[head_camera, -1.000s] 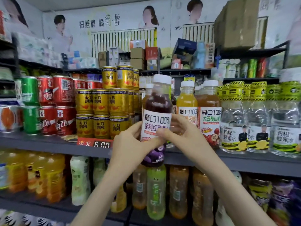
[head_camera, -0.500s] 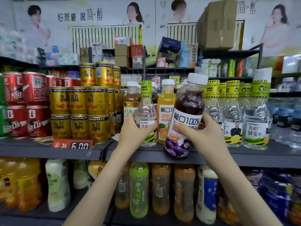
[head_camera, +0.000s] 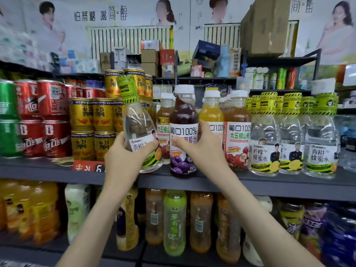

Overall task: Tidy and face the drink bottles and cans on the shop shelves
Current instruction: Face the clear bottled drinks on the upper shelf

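My right hand (head_camera: 200,151) grips a dark purple grape juice bottle (head_camera: 184,116) with a white cap, standing upright at the front edge of the grey shelf (head_camera: 250,182). My left hand (head_camera: 123,157) holds a clear honey-water bottle (head_camera: 137,120) with a yellow-green cap wrap, tilted left, its base near the shelf. Behind them stand orange and amber juice bottles (head_camera: 238,132) with white caps.
Gold cans (head_camera: 92,122) are stacked left of my hands, with red cans (head_camera: 44,120) and green cans beyond. More clear honey-water bottles (head_camera: 292,135) line the right. A red price tag (head_camera: 87,166) hangs on the shelf lip. Mixed bottles fill the lower shelf (head_camera: 173,222).
The grape juice bottle has gone from tilted in my right hand to upright on the shelf. My left hand has pulled the clear bottle forward and tipped it left.
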The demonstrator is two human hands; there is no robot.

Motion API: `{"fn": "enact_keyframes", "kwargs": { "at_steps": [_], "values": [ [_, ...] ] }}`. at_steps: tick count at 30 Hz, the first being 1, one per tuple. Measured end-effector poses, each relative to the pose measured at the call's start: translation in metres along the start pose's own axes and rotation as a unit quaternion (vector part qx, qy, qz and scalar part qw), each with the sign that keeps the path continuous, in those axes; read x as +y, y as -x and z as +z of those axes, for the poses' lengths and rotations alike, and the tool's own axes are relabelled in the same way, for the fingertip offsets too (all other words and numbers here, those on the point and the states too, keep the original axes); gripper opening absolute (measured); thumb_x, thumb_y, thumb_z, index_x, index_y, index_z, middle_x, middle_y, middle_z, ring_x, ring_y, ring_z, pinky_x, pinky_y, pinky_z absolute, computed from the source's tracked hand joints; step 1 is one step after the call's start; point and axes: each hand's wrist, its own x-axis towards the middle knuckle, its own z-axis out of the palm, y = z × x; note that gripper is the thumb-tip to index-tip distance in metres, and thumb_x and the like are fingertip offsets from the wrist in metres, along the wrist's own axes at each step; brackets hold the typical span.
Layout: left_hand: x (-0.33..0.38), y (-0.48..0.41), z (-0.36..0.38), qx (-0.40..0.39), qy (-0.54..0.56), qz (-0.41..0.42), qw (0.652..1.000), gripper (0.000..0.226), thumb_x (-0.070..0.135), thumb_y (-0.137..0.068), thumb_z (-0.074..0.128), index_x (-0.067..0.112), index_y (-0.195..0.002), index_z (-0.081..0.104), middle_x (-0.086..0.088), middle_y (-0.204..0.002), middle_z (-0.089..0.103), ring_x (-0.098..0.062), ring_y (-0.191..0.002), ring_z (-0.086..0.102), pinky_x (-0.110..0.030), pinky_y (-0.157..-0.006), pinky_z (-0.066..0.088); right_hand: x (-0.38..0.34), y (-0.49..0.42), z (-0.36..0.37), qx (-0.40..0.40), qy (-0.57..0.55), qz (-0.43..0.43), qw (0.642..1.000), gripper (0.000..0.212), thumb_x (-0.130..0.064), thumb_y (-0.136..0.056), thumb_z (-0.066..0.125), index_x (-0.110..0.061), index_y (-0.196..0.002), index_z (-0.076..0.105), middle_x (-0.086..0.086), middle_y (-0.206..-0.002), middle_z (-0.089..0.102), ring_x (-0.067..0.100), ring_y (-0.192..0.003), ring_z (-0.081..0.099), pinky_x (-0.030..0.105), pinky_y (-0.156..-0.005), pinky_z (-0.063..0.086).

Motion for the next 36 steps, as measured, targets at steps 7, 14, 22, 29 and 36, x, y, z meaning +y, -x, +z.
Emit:
{"fn": "enact_keyframes", "kwargs": {
  "at_steps": [7,14,22,29,36],
  "values": [
    [-0.008,-0.003,-0.030,-0.032,0.015,0.002,0.999,0.034,0.035,-0.067,0.082,0.041,-0.088,0.056,0.016,-0.089,0.070,-0.003,-0.082,0.066,-0.028,-0.074,0.051,0.004,-0.012,0.026,0.036,0.193,-0.016,0.980,0.087,-0.053,-0.086,0.057,0.002,-0.144,0.023,0.016,-0.142,0.034,0.027,-0.132,0.028,0.032,-0.107,0.024],
    [-0.011,0.002,-0.028,-0.135,0.078,-0.041,0.987,0.034,0.021,-0.068,0.082,0.038,-0.087,0.058,0.020,-0.079,0.072,0.000,-0.078,0.068,-0.023,-0.073,0.051,0.006,-0.011,0.029,0.075,0.197,-0.031,0.977,0.079,-0.033,-0.089,0.062,-0.004,-0.147,0.017,0.012,-0.138,0.036,0.027,-0.125,0.039,0.032,-0.093,0.041],
    [0.002,0.026,-0.006,-0.215,0.111,-0.018,0.970,0.034,0.017,-0.070,0.081,0.030,-0.096,0.063,0.018,-0.081,0.073,0.004,-0.075,0.066,-0.008,-0.062,0.047,-0.023,0.025,-0.006,-0.022,-0.023,-0.007,0.999,0.046,-0.047,-0.086,0.059,-0.023,-0.124,0.050,-0.009,-0.100,0.057,-0.001,-0.085,0.054,0.011,-0.069,0.042],
    [0.034,0.057,0.048,-0.261,0.081,0.037,0.961,0.056,0.023,-0.061,0.083,0.037,-0.111,0.061,0.021,-0.097,0.071,0.003,-0.096,0.064,-0.022,-0.083,0.050,-0.019,0.061,-0.064,-0.054,-0.032,0.028,0.998,0.037,-0.039,-0.071,0.078,-0.036,-0.098,0.053,-0.020,-0.093,0.063,-0.015,-0.078,0.056,0.002,-0.064,0.040],
    [0.080,0.103,0.127,-0.321,0.105,0.075,0.938,0.064,0.038,-0.055,0.082,0.049,-0.110,0.052,0.034,-0.098,0.064,0.018,-0.098,0.056,-0.008,-0.084,0.045,0.016,0.084,-0.154,0.055,-0.051,0.088,0.993,0.047,-0.035,-0.065,0.084,-0.030,-0.101,0.052,-0.014,-0.094,0.065,0.001,-0.084,0.062,0.024,-0.078,0.053]
  ]
}}
